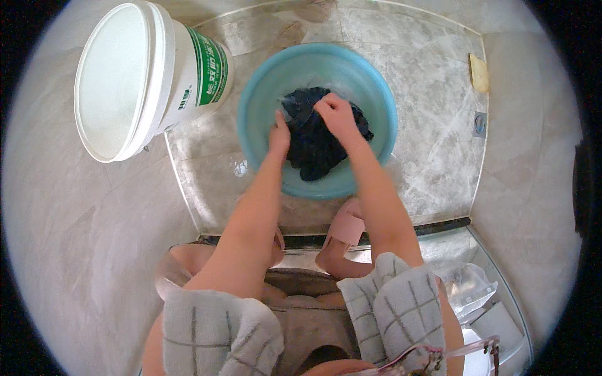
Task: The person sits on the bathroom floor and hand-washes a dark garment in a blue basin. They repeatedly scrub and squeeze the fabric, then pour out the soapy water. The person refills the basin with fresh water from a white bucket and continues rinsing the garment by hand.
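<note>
A round light-blue plastic basin (pixel 317 190) stands on the tiled floor before me. Inside it is a bunched, dark, wet-looking cloth (pixel 312 145). My right hand (pixel 337 116) is over the upper right part of the cloth, its fingers curled and pinching a fold. At the cloth's left edge is my left hand (pixel 280 136), thumb pointing up and away from me. The cloth and the angle hide most of its fingers, so its grip is unclear. Pale streaks, perhaps suds or water, show on the cloth between both hands.
A large white plastic bucket (pixel 181 70) with a green printed label stands at the left. Pink slippers (pixel 345 223) are on my feet, close to the basin. A yellowish bar (pixel 479 74) and a floor drain (pixel 479 124) lie right. Clear plastic containers (pixel 468 286) stand lower right.
</note>
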Available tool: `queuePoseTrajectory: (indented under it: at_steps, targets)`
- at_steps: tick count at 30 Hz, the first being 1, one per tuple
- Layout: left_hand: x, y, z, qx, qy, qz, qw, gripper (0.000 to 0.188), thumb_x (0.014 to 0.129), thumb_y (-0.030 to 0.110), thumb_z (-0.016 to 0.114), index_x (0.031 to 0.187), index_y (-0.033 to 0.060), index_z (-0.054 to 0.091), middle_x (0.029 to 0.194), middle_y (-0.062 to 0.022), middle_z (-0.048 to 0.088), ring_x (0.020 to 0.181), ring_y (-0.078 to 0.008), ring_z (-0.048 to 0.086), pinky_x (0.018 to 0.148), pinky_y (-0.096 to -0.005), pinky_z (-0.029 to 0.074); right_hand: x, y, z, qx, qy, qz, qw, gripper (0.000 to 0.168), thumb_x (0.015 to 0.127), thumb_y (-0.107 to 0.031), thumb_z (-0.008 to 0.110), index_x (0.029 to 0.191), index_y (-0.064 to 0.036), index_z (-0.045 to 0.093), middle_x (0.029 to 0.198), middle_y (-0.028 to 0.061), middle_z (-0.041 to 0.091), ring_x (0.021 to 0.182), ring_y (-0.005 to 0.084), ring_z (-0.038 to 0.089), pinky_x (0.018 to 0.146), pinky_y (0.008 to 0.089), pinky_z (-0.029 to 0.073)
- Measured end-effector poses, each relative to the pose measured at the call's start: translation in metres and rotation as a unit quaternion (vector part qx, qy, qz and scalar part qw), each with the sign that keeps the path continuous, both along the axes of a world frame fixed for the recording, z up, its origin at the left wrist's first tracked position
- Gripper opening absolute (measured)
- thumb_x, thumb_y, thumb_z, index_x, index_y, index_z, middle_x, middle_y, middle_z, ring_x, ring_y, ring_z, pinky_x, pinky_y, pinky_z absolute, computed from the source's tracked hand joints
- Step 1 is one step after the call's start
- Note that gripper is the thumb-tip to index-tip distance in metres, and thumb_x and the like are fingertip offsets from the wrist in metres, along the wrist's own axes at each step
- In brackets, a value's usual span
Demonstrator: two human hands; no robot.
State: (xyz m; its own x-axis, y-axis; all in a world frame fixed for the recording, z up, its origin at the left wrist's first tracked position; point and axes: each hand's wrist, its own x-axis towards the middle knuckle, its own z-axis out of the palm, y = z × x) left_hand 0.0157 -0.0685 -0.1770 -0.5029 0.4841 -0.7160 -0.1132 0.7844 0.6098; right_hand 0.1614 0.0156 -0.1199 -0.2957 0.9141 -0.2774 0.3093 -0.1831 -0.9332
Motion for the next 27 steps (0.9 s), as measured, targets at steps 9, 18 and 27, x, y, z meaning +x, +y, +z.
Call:
queuePoseTrajectory:
  at_steps: [9,18,27]
  targets:
    - [0.008,0.06,0.067,-0.066,0.097,-0.3,0.947,0.06,0.083,0.058,0.038,0.116,0.0133,0.06,0.127,-0.0123,0.052,0.118,-0.0326,0.047,0.107,-0.0527,0.015,-0.003,-0.061,0.046,-0.027,0.032,-0.178,0.983,0.031,0.079,-0.014,0.06,0.057,-0.002,0.041,0.055,0.0034,0.042,0.057,0.013,0.045,0.054,0.0295,0.035]
    - [0.078,-0.046,0.015,0.177,0.41,-0.327,0.833,0.044,0.083,0.03,0.055,0.122,0.0122,0.049,0.124,-0.0173,0.045,0.116,-0.0376,0.041,0.101,-0.053,0.028,0.015,-0.085,-0.011,0.248,-0.437,-0.061,0.862,0.052,0.078,-0.038,0.056,0.124,-0.012,0.049,0.125,0.0162,0.044,0.112,0.0416,0.04,0.092,0.058,0.034]
    - [0.05,0.003,-0.014,0.11,0.345,-0.504,0.784,0.043,0.076,0.039,0.058,0.107,0.0098,0.055,0.107,-0.0146,0.054,0.094,-0.0341,0.055,0.079,-0.0496,0.044,0.024,-0.048,-0.06,0.201,-0.46,-0.025,0.865,0.031,0.081,-0.034,0.053,0.1,-0.011,0.058,0.095,0.0127,0.057,0.089,0.0371,0.052,0.072,0.0518,0.045]
